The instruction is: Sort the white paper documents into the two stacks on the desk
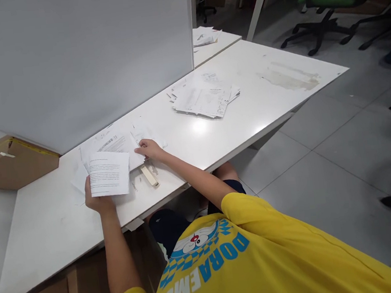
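A yellow Doraemon T-shirt [215,257]; at ten o'clock, the left hand [98,201] pinches a printed paper [110,175] over the tabletop [63,225]. At its two o'clock, the right hand's [150,148] fingers pinch another sheet [135,160].

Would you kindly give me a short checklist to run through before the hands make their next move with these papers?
1. Left hand has a hold on the printed paper: ok, gripped at its lower left.
2. Printed paper is a single sheet: cannot tell.
3. Right hand is at the nearer papers: ok, at their right side; whether it pinches one sheet or several, cannot tell.
4. Nearer papers are squared up: not ok, they lie spread out.
5. Farther pile is squared up: not ok, sheets jut out at angles.
6. Cream block rests on the table: ok, lying near the right forearm.
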The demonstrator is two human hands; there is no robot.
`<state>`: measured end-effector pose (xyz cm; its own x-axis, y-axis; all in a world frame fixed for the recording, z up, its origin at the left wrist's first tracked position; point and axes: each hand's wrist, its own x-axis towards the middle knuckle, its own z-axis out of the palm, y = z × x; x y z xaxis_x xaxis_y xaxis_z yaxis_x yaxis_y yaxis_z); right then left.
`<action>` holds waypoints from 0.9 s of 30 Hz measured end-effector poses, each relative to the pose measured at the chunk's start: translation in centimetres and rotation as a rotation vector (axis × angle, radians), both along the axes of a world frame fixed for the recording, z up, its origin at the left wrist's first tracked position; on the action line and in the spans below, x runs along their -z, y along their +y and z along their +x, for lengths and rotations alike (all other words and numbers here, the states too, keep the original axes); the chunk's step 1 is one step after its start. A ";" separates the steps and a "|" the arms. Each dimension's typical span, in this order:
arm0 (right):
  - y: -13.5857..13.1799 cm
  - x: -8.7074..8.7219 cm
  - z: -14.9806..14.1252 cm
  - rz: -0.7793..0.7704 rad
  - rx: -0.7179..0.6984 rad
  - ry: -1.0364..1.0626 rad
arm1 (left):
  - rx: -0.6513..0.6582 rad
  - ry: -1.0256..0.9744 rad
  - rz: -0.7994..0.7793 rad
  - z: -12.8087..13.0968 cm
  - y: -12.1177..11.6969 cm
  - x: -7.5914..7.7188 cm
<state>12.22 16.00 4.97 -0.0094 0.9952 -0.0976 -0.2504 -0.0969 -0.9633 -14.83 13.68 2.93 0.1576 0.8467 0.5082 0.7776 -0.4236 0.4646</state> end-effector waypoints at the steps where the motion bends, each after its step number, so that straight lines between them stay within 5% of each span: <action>1: 0.0 -0.3 -0.1 0.000 0.011 0.033 | -0.015 -0.004 0.030 0.0 0.1 0.0; 8: -0.4 -1.5 0.4 0.036 -0.039 0.346 | 0.099 0.254 -0.008 -0.2 1.9 0.3; 18: 0.8 0.0 2.1 0.034 0.101 0.517 | 0.086 0.322 -0.079 0.1 1.7 0.2; 27: 0.4 1.4 4.7 0.034 0.329 0.110 | -0.100 0.371 -0.148 0.3 0.0 0.0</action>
